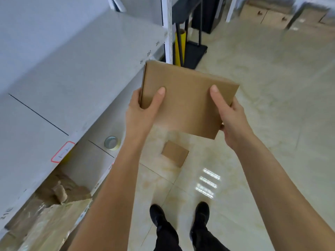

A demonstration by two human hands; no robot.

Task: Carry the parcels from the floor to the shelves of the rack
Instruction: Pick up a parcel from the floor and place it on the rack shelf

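Observation:
I hold a flat brown cardboard parcel (186, 98) in the air, level with the front edge of the rack's grey shelf (76, 69) on my left. My left hand (143, 109) grips its near left corner, thumb on top. My right hand (230, 120) grips its near right edge, thumb on top as well. A second, smaller brown parcel (175, 153) lies on the tiled floor below, a little ahead of my feet.
A lower shelf (87, 160) carries a roll of tape (111, 143) and crumpled brown wrapping (54, 201). A white rack post (168, 33) stands ahead, with a yellow roll (179, 48) and a black stand (195, 51) behind it. Cardboard boxes (268, 15) sit far right.

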